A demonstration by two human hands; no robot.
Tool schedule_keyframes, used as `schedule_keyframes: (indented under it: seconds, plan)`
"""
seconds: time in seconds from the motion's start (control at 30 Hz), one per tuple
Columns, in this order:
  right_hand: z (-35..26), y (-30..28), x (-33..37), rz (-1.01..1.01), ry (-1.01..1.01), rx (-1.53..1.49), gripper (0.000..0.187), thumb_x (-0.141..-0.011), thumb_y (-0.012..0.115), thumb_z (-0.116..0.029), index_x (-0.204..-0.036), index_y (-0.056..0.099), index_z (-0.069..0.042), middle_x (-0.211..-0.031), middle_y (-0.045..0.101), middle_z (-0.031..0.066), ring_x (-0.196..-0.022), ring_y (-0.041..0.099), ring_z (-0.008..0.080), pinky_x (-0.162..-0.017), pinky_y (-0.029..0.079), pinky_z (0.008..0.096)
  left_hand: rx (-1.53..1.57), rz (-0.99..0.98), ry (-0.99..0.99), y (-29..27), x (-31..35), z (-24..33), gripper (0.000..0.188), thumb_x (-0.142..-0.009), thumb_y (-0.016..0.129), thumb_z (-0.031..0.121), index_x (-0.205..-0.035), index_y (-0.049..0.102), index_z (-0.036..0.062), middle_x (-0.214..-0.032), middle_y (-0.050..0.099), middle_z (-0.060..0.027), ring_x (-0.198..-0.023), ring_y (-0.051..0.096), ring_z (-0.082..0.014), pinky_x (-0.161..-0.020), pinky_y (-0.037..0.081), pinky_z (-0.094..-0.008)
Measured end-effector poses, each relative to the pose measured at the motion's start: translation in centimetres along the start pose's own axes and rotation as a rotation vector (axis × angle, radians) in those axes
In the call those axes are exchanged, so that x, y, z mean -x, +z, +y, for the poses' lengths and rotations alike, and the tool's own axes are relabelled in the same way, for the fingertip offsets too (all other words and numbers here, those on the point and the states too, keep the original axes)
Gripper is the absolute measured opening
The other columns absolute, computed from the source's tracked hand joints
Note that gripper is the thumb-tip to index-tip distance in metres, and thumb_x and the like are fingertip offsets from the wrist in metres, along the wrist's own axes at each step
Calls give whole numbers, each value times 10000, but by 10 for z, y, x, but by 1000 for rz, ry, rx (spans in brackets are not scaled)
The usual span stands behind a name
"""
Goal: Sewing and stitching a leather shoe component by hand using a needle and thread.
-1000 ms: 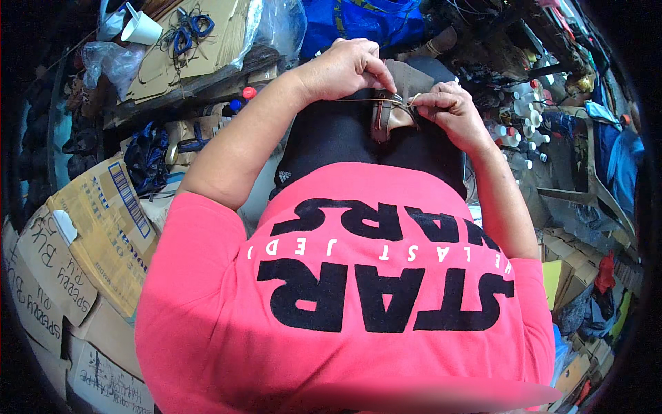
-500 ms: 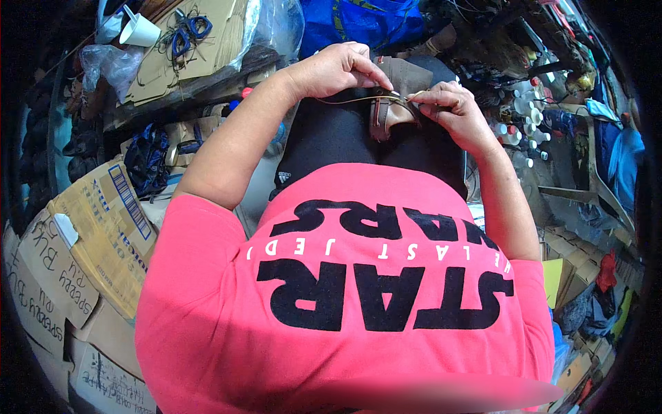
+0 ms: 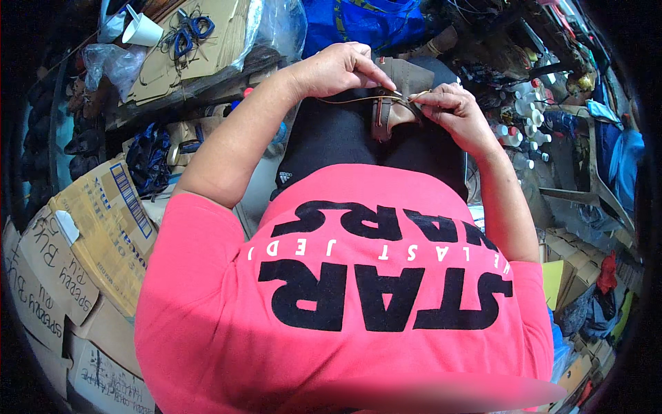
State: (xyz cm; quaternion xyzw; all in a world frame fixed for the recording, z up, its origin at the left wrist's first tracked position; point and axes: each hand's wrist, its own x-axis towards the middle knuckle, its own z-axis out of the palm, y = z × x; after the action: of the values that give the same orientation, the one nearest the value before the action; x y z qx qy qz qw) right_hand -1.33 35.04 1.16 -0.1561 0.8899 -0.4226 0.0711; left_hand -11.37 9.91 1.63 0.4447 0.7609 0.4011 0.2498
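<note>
A brown leather shoe (image 3: 380, 123) rests on my black-clad lap, its pale inside showing at the opening. A thin tan lace (image 3: 348, 101) runs across it, with one stretch reaching left over my thigh. Over the shoe's left side, my left hand (image 3: 345, 70) pinches the lace between thumb and index finger. From the right, my right hand (image 3: 449, 109) has its fingertips closed on another part of the lace beside the shoe's opening. The fingertips of the two hands are a short distance apart. The eyelets are too small to make out clearly.
A blue bag (image 3: 369, 22) lies beyond my knees. At upper left, dark laces with blue loops (image 3: 183, 43) sit on flat cardboard (image 3: 148, 74) near a white cup (image 3: 143, 31). Several bottles (image 3: 527, 119) stand at right. Cardboard boxes (image 3: 103, 231) fill the left side.
Both hands stay nearly where they were, still pinching the lace. The fingertips and the lace between them have shifted very slightly; the shoe remains on my lap.
</note>
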Motion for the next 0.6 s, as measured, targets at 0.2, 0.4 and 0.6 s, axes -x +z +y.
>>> schedule_keyframes:
  seconds: [0.2, 0.4, 0.6]
  plan:
    - [-1, 2, 0, 20, -33, 53, 205, -771, 676, -114, -960, 721, -178, -767, 612, 13, -779, 544, 165, -765, 408, 296, -26, 89, 27, 4, 0, 4, 348, -726, 611, -39, -974, 729, 173, -727, 463, -4, -746, 446, -145, -703, 391, -244]
    - [13, 7, -6, 33, -20, -9, 180, -766, 680, -112, -933, 723, -164, -748, 600, 15, -773, 550, 161, -744, 421, 294, 109, -44, 12, 0, -18, -2, 272, -744, 623, -28, -941, 731, 125, -728, 468, -7, -765, 477, -138, -702, 401, -243]
    - [11, 6, -7, 47, -13, -77, 183, -763, 685, -112, -936, 721, -157, -731, 599, 20, -775, 552, 161, -724, 434, 291, -23, -52, 68, -4, -27, 1, 190, -747, 665, 22, -884, 733, 136, -700, 465, -20, -739, 496, -153, -678, 409, -279]
